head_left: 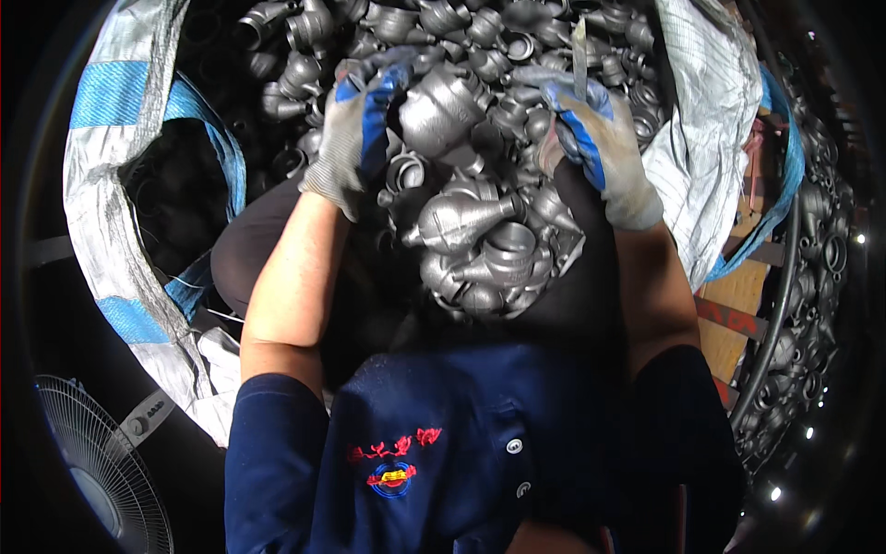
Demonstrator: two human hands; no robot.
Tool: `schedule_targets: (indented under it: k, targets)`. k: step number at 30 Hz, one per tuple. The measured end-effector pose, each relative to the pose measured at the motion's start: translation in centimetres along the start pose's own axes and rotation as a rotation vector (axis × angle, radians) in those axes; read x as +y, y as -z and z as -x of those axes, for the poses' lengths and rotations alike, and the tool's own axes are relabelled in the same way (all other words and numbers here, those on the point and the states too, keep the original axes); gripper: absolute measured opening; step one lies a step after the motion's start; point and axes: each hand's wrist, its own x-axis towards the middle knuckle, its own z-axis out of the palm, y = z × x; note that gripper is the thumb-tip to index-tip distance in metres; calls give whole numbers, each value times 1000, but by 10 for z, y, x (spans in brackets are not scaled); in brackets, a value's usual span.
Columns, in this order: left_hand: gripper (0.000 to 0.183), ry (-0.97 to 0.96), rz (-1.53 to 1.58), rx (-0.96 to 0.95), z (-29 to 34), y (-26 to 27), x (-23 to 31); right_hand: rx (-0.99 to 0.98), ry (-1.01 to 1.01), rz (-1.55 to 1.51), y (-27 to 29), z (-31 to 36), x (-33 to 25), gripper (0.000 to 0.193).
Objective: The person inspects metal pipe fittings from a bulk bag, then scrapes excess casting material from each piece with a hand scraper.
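My left hand (362, 125), in a grey and blue work glove, is closed on the side of a large rounded grey metal casting (445, 109). To the right, my right hand (598, 143) wears a matching glove. Its fingers are wrapped round a narrow flat metal bar (580, 60), which sticks up past the fingers; the lower part is hidden in the hand, and I cannot tell its exact kind. Below, between my legs, several similar castings (461, 220) lie in a heap, with open round necks showing.
A large white woven sack (97, 194) with blue straps (221, 138) surrounds me, its right side (706, 120) folded down. More castings (388, 23) fill the far part. A fan (92, 471) stands at lower left. Beyond the sack on the right are wooden boards (729, 319) and further castings (812, 268).
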Motion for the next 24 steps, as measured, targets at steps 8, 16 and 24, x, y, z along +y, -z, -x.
schedule_targets:
  k: [8, 16, 24]
  targets:
    - [34, 575, 1210, -58, 8, 17, 93, -204, 39, -44, 25, -5, 4, 37]
    - [34, 286, 328, -391, 83, -17, 100, -211, -222, -405, 41, -8, 19, 33]
    - [40, -33, -226, -552, 147, -28, 79, -118, -154, -25, 31, -5, 22, 29]
